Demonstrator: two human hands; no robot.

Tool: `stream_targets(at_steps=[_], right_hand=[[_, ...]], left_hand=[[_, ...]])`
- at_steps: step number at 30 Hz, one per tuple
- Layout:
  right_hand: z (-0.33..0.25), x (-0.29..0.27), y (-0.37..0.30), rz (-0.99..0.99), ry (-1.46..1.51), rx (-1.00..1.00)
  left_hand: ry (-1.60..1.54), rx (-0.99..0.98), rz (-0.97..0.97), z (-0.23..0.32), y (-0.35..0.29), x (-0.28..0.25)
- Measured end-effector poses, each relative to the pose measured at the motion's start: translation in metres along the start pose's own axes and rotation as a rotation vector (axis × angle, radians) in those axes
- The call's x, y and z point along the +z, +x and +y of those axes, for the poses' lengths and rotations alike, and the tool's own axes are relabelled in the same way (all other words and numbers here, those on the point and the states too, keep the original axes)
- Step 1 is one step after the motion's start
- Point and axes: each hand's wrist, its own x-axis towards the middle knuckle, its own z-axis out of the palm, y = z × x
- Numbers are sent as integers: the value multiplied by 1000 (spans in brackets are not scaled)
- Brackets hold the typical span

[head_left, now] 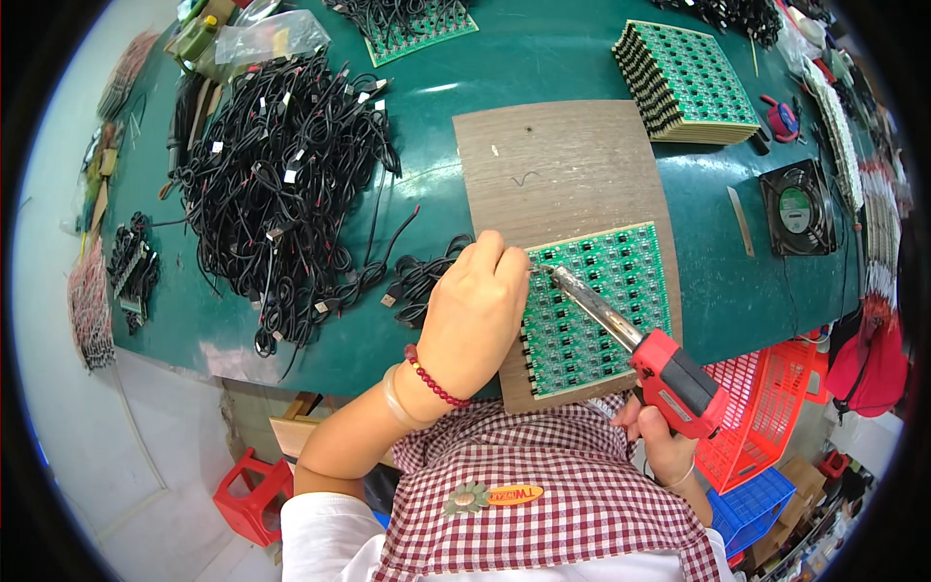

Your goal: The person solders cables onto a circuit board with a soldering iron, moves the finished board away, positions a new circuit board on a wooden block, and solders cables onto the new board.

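Note:
A green circuit board panel [596, 335] with rows of small black parts lies on a brown wooden board [558, 160]. Over the panel's upper left corner, my left hand [480, 301] is closed in a pinch, seemingly on the end of a black USB cable [427, 281]; the fingertips are mostly hidden. That cable's coil lies just left of the hand. My right hand [661, 446] grips a red and black soldering iron [679, 383] from below. The iron's metal tip meets the panel's upper left area, close to my left fingertips.
A big heap of black USB cables [281, 194] covers the left of the green table [427, 126]. Stacked circuit panels [684, 82] stand at the far right, with a black fan [797, 207] nearer. Red crates [752, 407] and a red stool [252, 495] stand below.

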Motion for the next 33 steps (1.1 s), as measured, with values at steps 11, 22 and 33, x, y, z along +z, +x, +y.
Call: stream_targets(at_steps=[11, 22, 33], right_hand=[[3, -2, -1, -9, -16, -24], [6, -9, -4, 71, 11, -33], [-3, -1, 3, 74, 10, -30]], left_hand=[[12, 7, -4, 0, 0, 0], [21, 4, -13, 1, 0, -1], [23, -30, -14, 3, 1, -1]])
